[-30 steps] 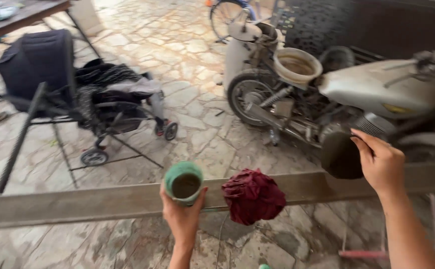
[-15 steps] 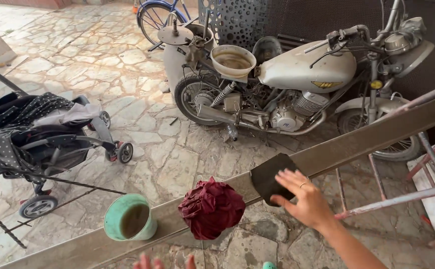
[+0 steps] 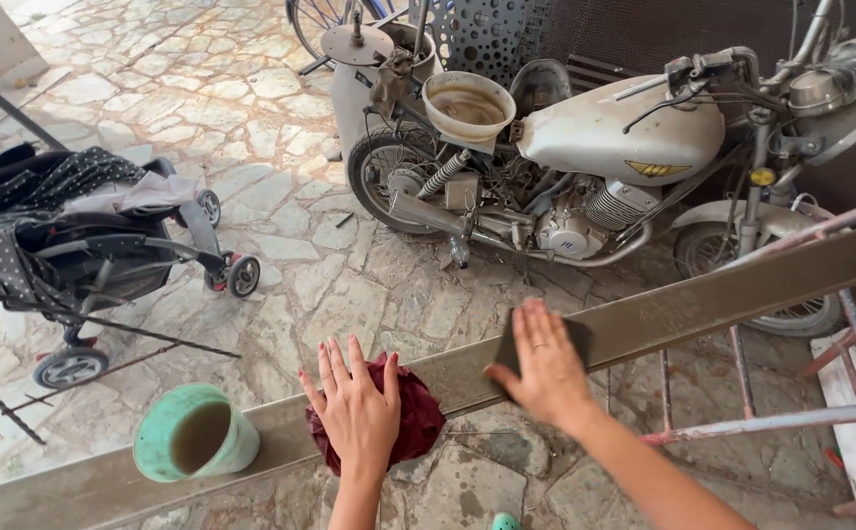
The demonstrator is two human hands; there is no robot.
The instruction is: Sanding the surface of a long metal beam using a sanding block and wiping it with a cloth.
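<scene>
Green cup (image 3: pixel 195 445) of murky liquid beside rag (image 3: pixel 410 417)

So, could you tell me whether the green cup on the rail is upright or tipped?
Tipped: the green cup leans on the rail, mouth angled sideways.

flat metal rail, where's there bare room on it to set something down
The grey flat metal rail is bare from the right hand, pressing a dark sanding pad, up to its right end. It is crowded at the lower left: the green plastic cup, then the dark red rag under the left hand, with only a narrow gap between.
</scene>
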